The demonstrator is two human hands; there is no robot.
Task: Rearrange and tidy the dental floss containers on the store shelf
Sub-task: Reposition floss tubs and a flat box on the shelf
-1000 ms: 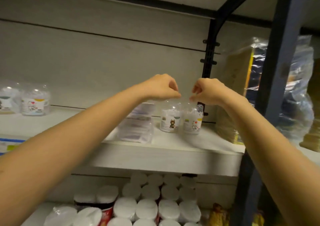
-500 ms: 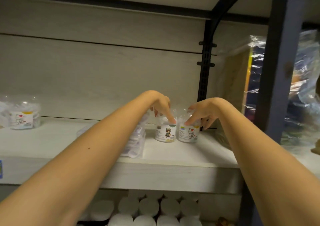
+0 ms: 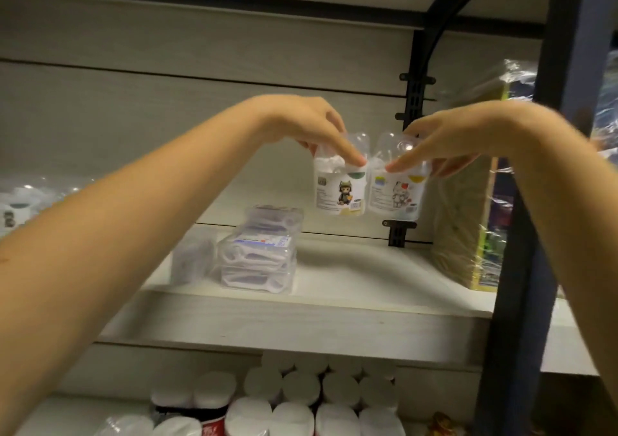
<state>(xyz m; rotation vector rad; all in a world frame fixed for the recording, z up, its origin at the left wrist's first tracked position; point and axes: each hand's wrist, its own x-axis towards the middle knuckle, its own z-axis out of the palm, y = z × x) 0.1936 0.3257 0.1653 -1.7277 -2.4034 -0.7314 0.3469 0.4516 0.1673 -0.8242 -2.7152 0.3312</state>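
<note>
Floss jars (image 3: pixel 339 191) (image 3: pixel 396 196) now aloft, tops behind blurred hands (image 3: pixel 302 123) (image 3: pixel 446 139)

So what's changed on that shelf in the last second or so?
The left hand and right hand dropped onto the two small jars, took hold near their tops and lifted them off the shelf: the cat-label jar in the left, the other jar in the right, side by side in the air. The stack of clear flat boxes and the wrapped pack stayed put.
</note>
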